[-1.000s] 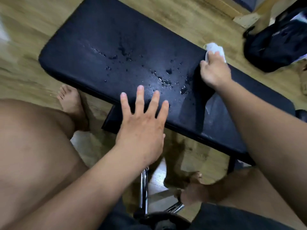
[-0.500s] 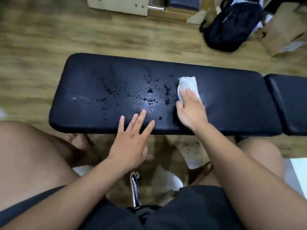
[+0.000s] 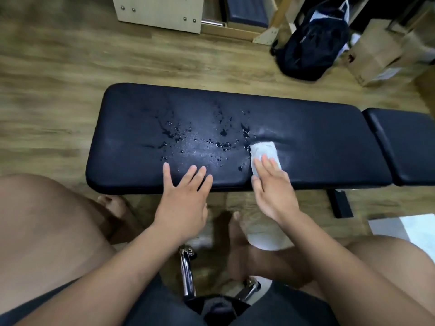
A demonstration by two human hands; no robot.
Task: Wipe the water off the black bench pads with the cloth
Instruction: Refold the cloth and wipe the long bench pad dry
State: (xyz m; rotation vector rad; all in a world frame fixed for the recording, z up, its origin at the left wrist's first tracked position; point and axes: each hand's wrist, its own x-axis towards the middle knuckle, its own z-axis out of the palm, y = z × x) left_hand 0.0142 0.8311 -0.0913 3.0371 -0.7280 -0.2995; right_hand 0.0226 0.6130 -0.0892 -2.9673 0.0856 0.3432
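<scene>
Drawn nearer the front edge than half a second ago, the cloth (image 3: pixel 264 152) lies under the flat fingers of the right hand (image 3: pixel 274 191) on the long bench pad (image 3: pixel 317 137). The left hand (image 3: pixel 183 196) rests spread, holding nothing. Droplets (image 3: pixel 200 140) lie leftward, so firm, overlapping strokes that way look best, with open pad beyond them and the left hand near the front edge.

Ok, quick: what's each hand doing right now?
Left hand: open, fingers straight, resting on the pad, holding nothing.
Right hand: open, flat fingers pressing the cloth onto the pad.
</scene>
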